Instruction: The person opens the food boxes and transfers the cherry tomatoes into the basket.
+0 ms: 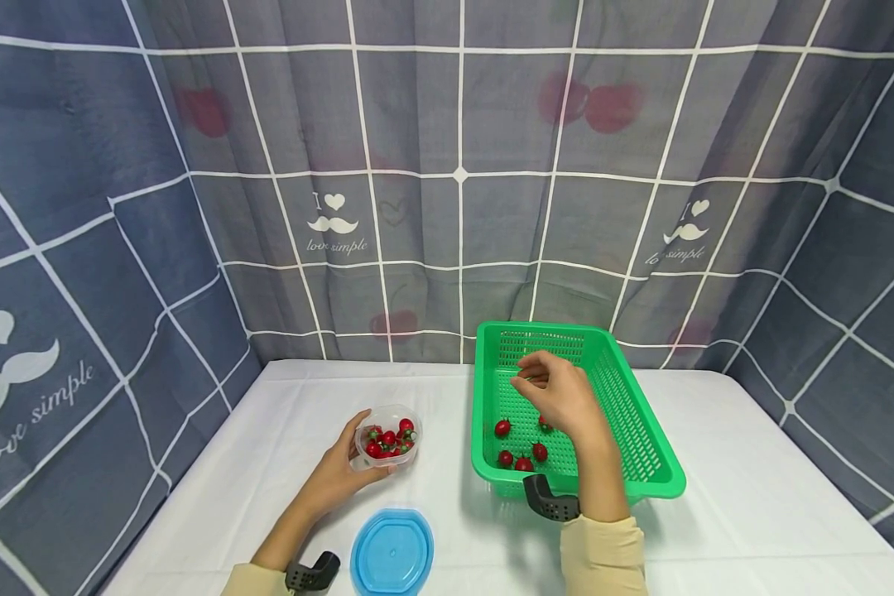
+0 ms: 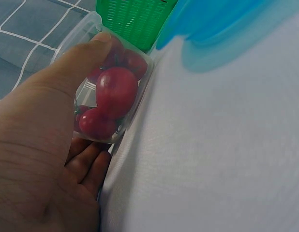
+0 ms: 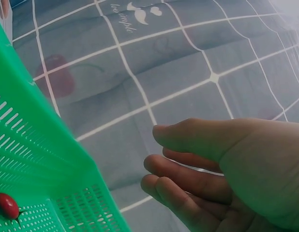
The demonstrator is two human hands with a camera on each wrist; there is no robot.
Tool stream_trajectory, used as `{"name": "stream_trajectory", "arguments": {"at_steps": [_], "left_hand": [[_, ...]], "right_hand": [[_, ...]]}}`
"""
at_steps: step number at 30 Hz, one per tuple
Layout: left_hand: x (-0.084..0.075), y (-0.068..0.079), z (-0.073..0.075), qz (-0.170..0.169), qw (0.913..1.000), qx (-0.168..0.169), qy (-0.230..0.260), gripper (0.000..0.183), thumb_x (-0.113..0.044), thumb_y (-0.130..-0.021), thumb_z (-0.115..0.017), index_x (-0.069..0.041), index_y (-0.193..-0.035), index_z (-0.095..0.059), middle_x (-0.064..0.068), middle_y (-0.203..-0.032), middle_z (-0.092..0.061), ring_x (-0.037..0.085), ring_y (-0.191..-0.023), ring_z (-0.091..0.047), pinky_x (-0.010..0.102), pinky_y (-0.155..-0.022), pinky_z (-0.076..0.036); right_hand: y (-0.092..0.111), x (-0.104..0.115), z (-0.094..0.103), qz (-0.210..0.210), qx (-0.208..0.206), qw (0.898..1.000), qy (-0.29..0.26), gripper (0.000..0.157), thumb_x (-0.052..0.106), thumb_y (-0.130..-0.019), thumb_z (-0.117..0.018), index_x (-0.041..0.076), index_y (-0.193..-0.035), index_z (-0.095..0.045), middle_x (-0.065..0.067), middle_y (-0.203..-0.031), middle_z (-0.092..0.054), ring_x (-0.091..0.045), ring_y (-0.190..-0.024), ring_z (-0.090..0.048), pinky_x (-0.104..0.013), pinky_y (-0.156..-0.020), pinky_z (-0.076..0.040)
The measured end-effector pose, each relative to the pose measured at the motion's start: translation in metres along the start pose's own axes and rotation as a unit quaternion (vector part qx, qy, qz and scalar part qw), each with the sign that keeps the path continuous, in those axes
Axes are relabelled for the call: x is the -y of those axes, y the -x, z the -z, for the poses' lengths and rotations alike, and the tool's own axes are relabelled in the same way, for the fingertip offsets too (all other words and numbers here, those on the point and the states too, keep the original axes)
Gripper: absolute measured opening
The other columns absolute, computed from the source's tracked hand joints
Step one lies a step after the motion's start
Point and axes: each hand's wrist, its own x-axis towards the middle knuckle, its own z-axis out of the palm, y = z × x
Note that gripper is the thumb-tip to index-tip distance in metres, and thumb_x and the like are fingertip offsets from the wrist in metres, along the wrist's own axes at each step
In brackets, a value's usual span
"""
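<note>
My left hand [image 1: 337, 480] grips a small clear plastic container [image 1: 387, 415] by its sides, thumb and fingers curled around it. Several red cherry tomatoes [image 1: 389, 438] lie inside; the left wrist view shows them through the wall. Over the green plastic basket [image 1: 644, 430] hovers my right hand [image 1: 562, 399], its fingers loosely bent and holding nothing. Several more cherry tomatoes [image 1: 502, 428] are scattered on the basket's floor toward its near left. One basket tomato [image 3: 7, 206] also appears in the right wrist view, away from the fingers.
A round-cornered blue lid [image 1: 392, 551] lies flat on the white tablecloth [image 1: 447, 397] near the front, close to the left forearm. A checked grey curtain [image 1: 417, 215] hangs behind and along both sides of the table. The basket's raised walls surround its tomatoes.
</note>
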Motion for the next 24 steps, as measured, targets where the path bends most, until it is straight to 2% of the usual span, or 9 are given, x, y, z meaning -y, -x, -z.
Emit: {"name": "stream_trajectory", "arguments": {"at_steps": [9, 24], "left_hand": [[-0.002, 0.001, 0.001, -0.001, 1.0, -0.003, -0.008, 0.109, -0.045, -0.077, -0.09, -0.021, -0.162, -0.026, 0.028, -0.159, -0.039, 0.052, -0.14, -0.046, 0.068, -0.113, -0.037], [-0.001, 0.001, 0.001, -0.006, 1.0, 0.001, -0.001, 0.107, -0.043, -0.078, -0.09, -0.023, -0.162, -0.026, 0.026, -0.158, -0.043, 0.05, -0.139, -0.048, 0.069, -0.113, -0.035]], "right_hand": [[-0.002, 0.008, -0.009, 0.012, 0.012, 1.0, -0.005, 0.027, 0.021, -0.097, -0.072, 0.007, -0.12, -0.069, -0.009, -0.115, -0.075, -0.029, -0.109, -0.072, -0.046, -0.096, -0.056], [-0.005, 0.027, -0.039, 0.038, 0.045, 0.998, 0.001, 0.023, 0.021, -0.096, -0.074, 0.01, -0.115, -0.072, -0.005, -0.113, -0.075, -0.022, -0.107, -0.071, -0.042, -0.093, -0.057]]}}
